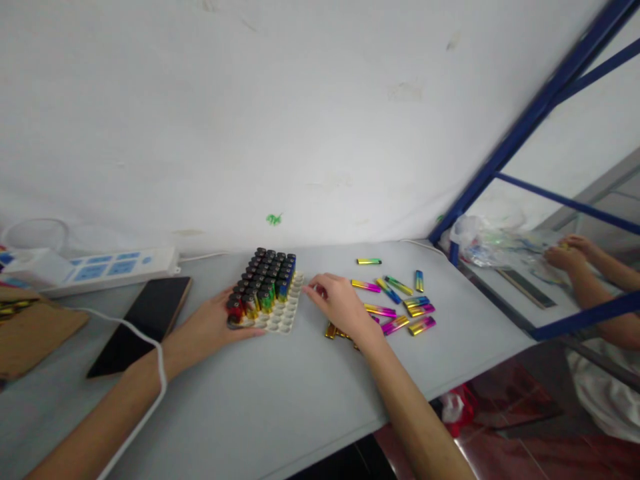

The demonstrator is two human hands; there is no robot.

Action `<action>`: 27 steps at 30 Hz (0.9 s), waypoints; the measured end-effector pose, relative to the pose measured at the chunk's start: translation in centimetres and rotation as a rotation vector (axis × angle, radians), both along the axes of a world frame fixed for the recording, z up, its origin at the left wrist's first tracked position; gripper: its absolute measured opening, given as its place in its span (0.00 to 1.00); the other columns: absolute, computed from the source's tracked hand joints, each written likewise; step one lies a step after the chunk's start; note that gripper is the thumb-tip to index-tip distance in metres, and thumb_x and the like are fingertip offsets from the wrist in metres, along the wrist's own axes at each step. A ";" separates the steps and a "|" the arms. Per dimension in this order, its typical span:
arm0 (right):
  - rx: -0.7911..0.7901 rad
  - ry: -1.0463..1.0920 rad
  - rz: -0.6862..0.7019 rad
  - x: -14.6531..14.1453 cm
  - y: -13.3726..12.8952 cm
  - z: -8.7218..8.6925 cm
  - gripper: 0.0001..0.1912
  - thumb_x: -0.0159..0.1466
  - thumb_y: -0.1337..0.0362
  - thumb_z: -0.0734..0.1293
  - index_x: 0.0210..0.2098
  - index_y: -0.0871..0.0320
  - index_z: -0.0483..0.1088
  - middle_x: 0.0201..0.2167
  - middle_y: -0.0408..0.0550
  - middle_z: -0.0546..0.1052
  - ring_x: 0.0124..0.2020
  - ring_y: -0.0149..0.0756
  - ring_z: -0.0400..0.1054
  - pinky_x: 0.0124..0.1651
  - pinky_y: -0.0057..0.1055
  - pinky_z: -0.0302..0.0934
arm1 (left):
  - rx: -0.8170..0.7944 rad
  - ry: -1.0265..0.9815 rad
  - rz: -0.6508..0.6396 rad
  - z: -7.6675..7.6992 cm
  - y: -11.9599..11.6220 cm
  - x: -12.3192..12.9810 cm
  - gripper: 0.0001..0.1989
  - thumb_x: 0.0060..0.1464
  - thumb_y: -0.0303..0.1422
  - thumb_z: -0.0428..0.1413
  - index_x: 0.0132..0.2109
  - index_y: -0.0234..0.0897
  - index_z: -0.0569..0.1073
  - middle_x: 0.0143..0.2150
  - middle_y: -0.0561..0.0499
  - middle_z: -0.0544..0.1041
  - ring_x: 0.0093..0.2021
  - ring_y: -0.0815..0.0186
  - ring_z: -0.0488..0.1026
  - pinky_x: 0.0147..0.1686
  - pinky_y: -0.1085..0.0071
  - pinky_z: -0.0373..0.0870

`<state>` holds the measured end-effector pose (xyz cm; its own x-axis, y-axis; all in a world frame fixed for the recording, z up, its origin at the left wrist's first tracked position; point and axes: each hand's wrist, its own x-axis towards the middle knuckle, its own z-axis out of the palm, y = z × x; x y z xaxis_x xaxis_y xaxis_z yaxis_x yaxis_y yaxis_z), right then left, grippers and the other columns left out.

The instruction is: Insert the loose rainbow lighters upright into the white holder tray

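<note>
A pale tray (286, 319) with round holes stands on the grey table, its left part filled with upright black-topped lighters (265, 280) in several colours. My left hand (215, 323) is wrapped round the tray's near left corner, thumb along the front edge. Just right of the tray is my right hand (337, 303), fingers curled and tips together; whatever they may hold is too small to make out. Gold pieces (336, 331) lie partly hidden under that hand. Shiny two-coloured lighter sleeves (395, 325) are scattered to its right.
On the left are a white power strip (120, 267), a dark phone-like slab (145, 320), a cardboard piece (40, 333) and a white cable (159, 367) crossing over my left forearm. A blue metal frame (520, 133) rises at right; beyond it are another person's hands (570, 253) and plastic bags (485, 240).
</note>
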<state>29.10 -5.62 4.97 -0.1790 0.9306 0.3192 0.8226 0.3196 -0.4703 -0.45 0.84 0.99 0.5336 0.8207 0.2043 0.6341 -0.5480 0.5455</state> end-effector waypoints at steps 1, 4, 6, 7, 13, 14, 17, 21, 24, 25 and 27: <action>0.044 0.036 -0.055 1.7 -0.4 0.0 0.11 0.76 0.59 0.67 0.41 0.57 0.78 0.34 0.46 0.79 0.34 0.36 0.73 0.43 0.31 0.63 | 0.001 -0.001 0.014 0.2 -0.1 0.1 0.37 0.43 0.57 0.69 0.55 0.39 0.79 0.57 0.38 0.84 0.57 0.40 0.81 0.64 0.49 0.75; 0.132 0.022 -0.260 8.0 -2.1 -0.7 0.10 0.74 0.61 0.66 0.39 0.57 0.77 0.36 0.50 0.80 0.39 0.41 0.75 0.47 0.36 0.66 | -0.011 -0.017 0.022 0.8 -0.4 0.3 0.37 0.43 0.56 0.69 0.56 0.40 0.79 0.57 0.38 0.84 0.56 0.39 0.82 0.63 0.47 0.76; 0.113 -0.073 -0.363 12.2 -3.4 -1.5 0.08 0.72 0.61 0.68 0.41 0.57 0.78 0.40 0.54 0.81 0.44 0.46 0.75 0.52 0.42 0.68 | -0.014 -0.032 0.015 0.8 -0.4 0.4 0.37 0.44 0.55 0.68 0.57 0.39 0.79 0.57 0.37 0.83 0.56 0.39 0.82 0.63 0.45 0.76; 0.089 -0.116 -0.412 13.9 -4.0 -2.0 0.09 0.71 0.59 0.69 0.42 0.57 0.79 0.41 0.55 0.81 0.45 0.49 0.75 0.53 0.45 0.68 | -0.013 -0.039 0.012 0.8 -0.4 0.4 0.36 0.44 0.55 0.68 0.57 0.39 0.79 0.58 0.37 0.83 0.56 0.39 0.82 0.63 0.46 0.76; 0.082 -0.294 -0.478 17.6 -5.5 -4.7 0.13 0.68 0.60 0.71 0.47 0.61 0.80 0.46 0.62 0.78 0.51 0.55 0.72 0.62 0.53 0.65 | -0.006 -0.065 -0.001 0.3 -0.2 0.2 0.35 0.42 0.54 0.70 0.55 0.41 0.80 0.57 0.39 0.84 0.58 0.38 0.81 0.66 0.47 0.74; 0.088 -0.300 -0.484 17.5 -5.4 -4.9 0.13 0.68 0.60 0.70 0.46 0.61 0.80 0.46 0.63 0.78 0.52 0.56 0.72 0.63 0.54 0.65 | -0.006 -0.069 -0.004 0.4 -0.2 0.2 0.35 0.42 0.54 0.70 0.55 0.41 0.79 0.57 0.39 0.84 0.58 0.39 0.81 0.66 0.48 0.74; 0.096 -0.246 -0.503 17.0 -5.1 -4.8 0.13 0.69 0.57 0.67 0.45 0.60 0.78 0.47 0.65 0.79 0.52 0.58 0.73 0.61 0.56 0.65 | -0.004 -0.085 -0.021 0.8 -0.6 0.3 0.35 0.45 0.51 0.70 0.57 0.39 0.79 0.58 0.40 0.83 0.59 0.40 0.81 0.66 0.48 0.74; 0.046 0.057 -0.530 15.9 -5.1 -3.1 0.20 0.70 0.47 0.65 0.48 0.57 0.73 0.39 0.58 0.82 0.40 0.51 0.77 0.48 0.48 0.69 | -0.010 -0.081 -0.047 1.4 -1.0 0.5 0.37 0.47 0.49 0.70 0.60 0.35 0.77 0.62 0.39 0.81 0.61 0.41 0.79 0.68 0.49 0.71; 0.061 0.390 -0.470 13.6 -4.3 -1.2 0.26 0.66 0.41 0.71 0.49 0.56 0.73 0.29 0.46 0.79 0.29 0.41 0.73 0.37 0.38 0.66 | -0.015 -0.077 -0.034 1.5 -1.1 0.6 0.36 0.46 0.49 0.71 0.58 0.33 0.78 0.61 0.39 0.81 0.61 0.41 0.78 0.69 0.50 0.70; 0.085 0.522 -0.421 12.5 -3.7 -0.6 0.27 0.64 0.41 0.73 0.49 0.56 0.73 0.27 0.43 0.77 0.28 0.38 0.71 0.35 0.36 0.65 | -0.016 -0.078 -0.032 1.5 -1.1 0.6 0.36 0.45 0.49 0.71 0.57 0.34 0.79 0.60 0.39 0.82 0.61 0.41 0.78 0.69 0.50 0.70; 0.095 0.792 -0.329 9.8 -2.1 0.6 0.25 0.61 0.43 0.76 0.45 0.57 0.75 0.27 0.42 0.74 0.28 0.34 0.68 0.34 0.32 0.63 | -0.014 -0.078 -0.043 1.4 -1.1 0.5 0.34 0.46 0.48 0.70 0.57 0.35 0.79 0.60 0.40 0.82 0.61 0.42 0.78 0.69 0.50 0.70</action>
<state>38.92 -7.73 5.56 0.4036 0.8589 0.3154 0.3216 0.1896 -0.9277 0.10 -0.21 2.38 0.5516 0.8003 0.2351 0.5650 -0.5658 0.6005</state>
